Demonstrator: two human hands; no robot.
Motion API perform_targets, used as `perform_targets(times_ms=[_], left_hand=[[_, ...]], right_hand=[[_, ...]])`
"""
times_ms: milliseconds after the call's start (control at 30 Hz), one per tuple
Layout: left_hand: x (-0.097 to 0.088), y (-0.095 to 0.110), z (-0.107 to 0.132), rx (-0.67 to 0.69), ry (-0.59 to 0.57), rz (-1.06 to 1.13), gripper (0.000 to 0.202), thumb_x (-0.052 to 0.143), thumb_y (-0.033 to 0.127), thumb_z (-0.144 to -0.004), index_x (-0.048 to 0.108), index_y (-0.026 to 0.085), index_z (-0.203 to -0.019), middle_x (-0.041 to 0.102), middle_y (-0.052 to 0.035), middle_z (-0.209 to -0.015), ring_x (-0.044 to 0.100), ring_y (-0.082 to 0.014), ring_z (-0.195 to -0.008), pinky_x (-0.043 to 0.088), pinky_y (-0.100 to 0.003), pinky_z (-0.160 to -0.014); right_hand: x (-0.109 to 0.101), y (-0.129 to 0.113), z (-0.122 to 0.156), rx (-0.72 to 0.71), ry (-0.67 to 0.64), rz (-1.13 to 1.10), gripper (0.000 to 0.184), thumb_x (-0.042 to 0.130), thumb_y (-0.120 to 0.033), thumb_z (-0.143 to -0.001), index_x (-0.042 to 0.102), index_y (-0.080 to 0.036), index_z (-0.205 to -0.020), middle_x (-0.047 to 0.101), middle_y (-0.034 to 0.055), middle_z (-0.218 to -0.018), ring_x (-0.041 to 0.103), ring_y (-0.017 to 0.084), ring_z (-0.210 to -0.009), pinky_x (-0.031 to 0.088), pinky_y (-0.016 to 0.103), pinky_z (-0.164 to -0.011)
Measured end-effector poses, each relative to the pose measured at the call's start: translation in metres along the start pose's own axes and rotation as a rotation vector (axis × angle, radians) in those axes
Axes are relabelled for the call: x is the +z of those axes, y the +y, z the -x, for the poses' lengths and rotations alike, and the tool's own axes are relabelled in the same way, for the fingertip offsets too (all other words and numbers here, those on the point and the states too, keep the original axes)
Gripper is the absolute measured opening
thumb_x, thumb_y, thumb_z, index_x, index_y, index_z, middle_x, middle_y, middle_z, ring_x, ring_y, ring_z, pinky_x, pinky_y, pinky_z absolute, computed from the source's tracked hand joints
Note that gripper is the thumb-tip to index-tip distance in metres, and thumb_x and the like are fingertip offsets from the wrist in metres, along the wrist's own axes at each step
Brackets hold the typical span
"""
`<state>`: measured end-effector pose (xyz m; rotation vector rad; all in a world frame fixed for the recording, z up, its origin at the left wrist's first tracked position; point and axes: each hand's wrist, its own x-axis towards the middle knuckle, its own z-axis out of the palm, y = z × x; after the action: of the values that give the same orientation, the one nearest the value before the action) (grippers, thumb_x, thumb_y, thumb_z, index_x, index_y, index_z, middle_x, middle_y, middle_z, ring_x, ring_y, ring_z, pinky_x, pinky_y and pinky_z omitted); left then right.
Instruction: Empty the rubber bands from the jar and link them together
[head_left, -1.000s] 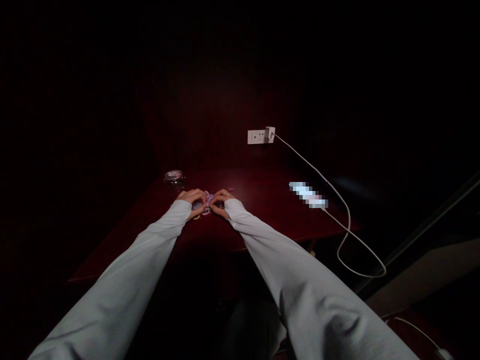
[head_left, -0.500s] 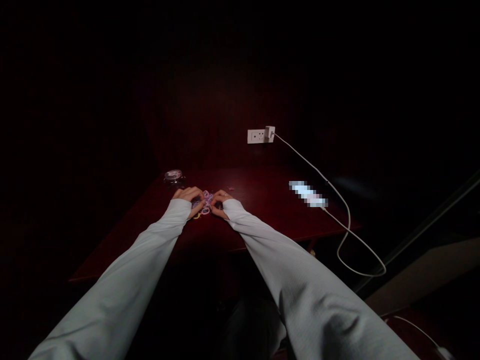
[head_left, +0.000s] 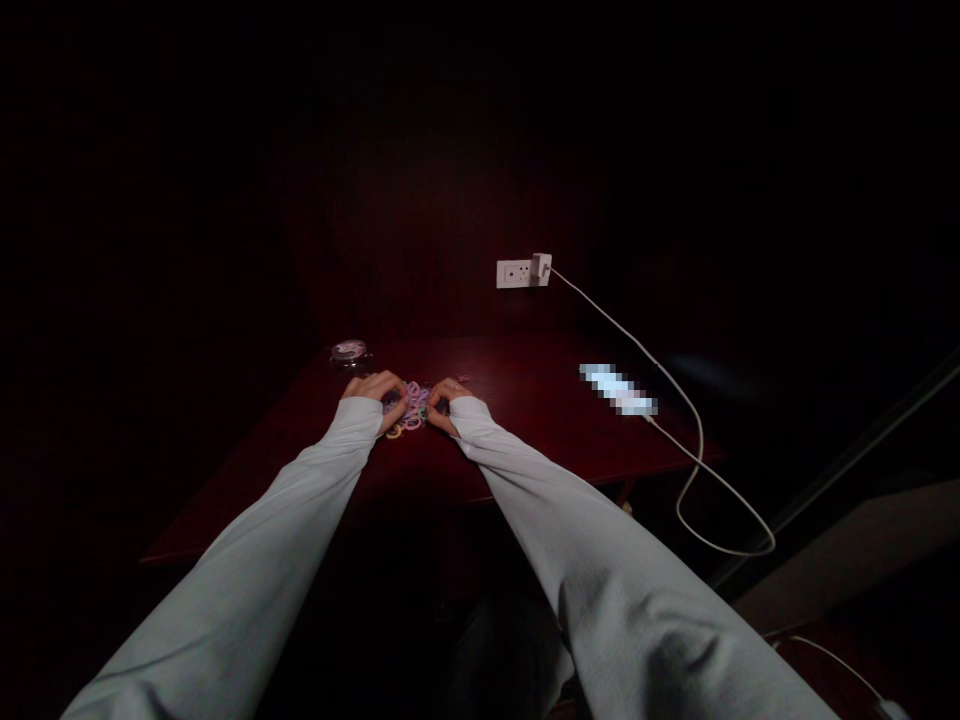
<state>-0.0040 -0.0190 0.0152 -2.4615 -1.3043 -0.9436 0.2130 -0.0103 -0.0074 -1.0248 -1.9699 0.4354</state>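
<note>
A small heap of pastel hair ties (head_left: 413,406), mostly purple and pink with a yellow one at the near edge, lies on the dark red table (head_left: 517,440). My left hand (head_left: 374,392) borders the heap on its left, thumb and forefinger curved together at the ties. On the other side is my right hand (head_left: 448,400), its thumb and forefinger closed in a pinch against the heap's right edge. Whatever either pinch holds is too small and dark to make out.
A clear round jar (head_left: 349,354) with a patterned lid stands at the table's back left. On the right lies a blurred-out lit phone (head_left: 618,389), its white cable (head_left: 699,430) looping over the table edge up to a wall socket (head_left: 514,274). Small reddish bits (head_left: 463,378) lie beyond my right hand.
My right hand has shifted slightly right, away from my left, so the gap between them is wider and more of the hair ties show. My left hand stays nearly in place.
</note>
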Motion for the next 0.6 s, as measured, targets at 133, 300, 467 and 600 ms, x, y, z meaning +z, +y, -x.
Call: perform_targets(times_ms=[133, 300, 467, 600], left_hand=[[0.0034, -0.0024, -0.0001, 0.087, -0.097, 0.117, 0.02, 0.056, 0.038, -0.101, 0.068, 0.024, -0.095, 0.078, -0.0047, -0.109, 0.071, -0.0247, -0.108, 0.043, -0.038, -0.089], [0.0027, -0.0051, -0.0002, 0.071, -0.085, 0.129, 0.018, 0.058, 0.038, -0.1, 0.07, 0.025, -0.097, 0.079, -0.0047, -0.112, 0.072, -0.0247, -0.109, 0.043, -0.037, -0.089], [0.0015, -0.0047, 0.0007, 0.084, -0.081, 0.107, 0.017, 0.059, 0.036, -0.1, 0.07, 0.023, -0.097, 0.079, -0.0048, -0.111, 0.072, -0.0242, -0.108, 0.042, -0.037, -0.089], [0.0009, -0.0032, 0.0008, 0.081, -0.081, 0.104, 0.015, 0.059, 0.034, -0.099, 0.07, 0.024, -0.097, 0.079, -0.0038, -0.111, 0.072, -0.0235, -0.109, 0.041, -0.036, -0.089]], right_hand=[[0.0026, 0.0017, -0.0018, -0.042, -0.03, -0.045, 0.009, 0.073, -0.021, -0.084, 0.066, -0.022, -0.079, 0.065, 0.0002, -0.099, 0.06, 0.013, -0.082, 0.049, 0.025, -0.078], [0.0032, 0.0017, -0.0008, -0.033, -0.028, -0.072, 0.015, 0.081, -0.025, -0.084, 0.076, -0.024, -0.097, 0.066, 0.0006, -0.105, 0.059, 0.013, -0.083, 0.049, 0.025, -0.075], [0.0017, 0.0018, -0.0014, 0.009, -0.051, -0.132, 0.01, 0.082, -0.025, -0.086, 0.079, -0.023, -0.095, 0.064, 0.0012, -0.108, 0.056, 0.011, -0.078, 0.049, 0.024, -0.071], [0.0023, 0.0053, -0.002, 0.018, -0.053, -0.179, 0.011, 0.083, -0.026, -0.086, 0.08, -0.022, -0.096, 0.063, 0.0014, -0.109, 0.052, 0.008, -0.073, 0.048, 0.024, -0.07]])
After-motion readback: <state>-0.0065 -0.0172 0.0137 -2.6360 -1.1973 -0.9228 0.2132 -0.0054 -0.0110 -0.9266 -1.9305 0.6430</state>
